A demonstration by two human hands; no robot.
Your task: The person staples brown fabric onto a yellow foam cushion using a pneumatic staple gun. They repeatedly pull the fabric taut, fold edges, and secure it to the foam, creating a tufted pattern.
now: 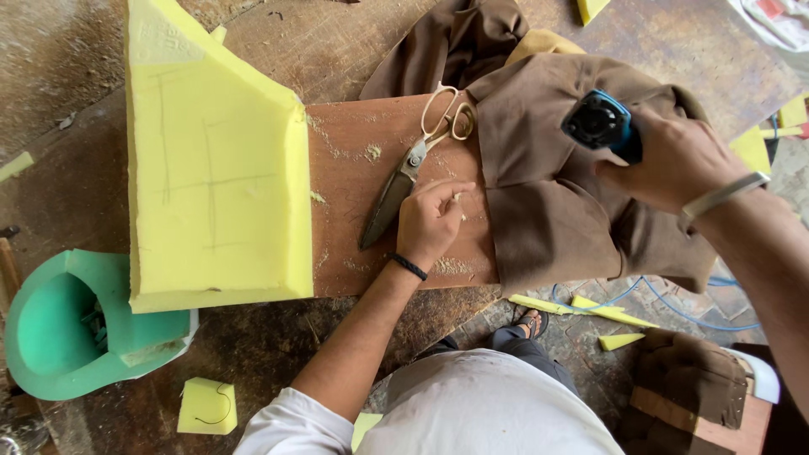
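My left hand (431,221) rests on the reddish-brown wooden board (354,168), fingers (451,192) curled together and pinching a small pale scrap of foam. Just beside it lie the large metal scissors with cream handles (413,160). My right hand (674,160) has its fingers clamped around a blue and black power tool (600,122), held over the brown fabric (548,202) (rumpled across the desk). A big yellow foam block (211,168) sits left.

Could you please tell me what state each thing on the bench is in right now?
Scissors: shut, lying flat on the board.
Yellow foam block: pen-marked, lying flat.
Brown fabric: draped over the wooden board.
Left hand: pinching a scrap.
Right hand: gripping a blue power tool.
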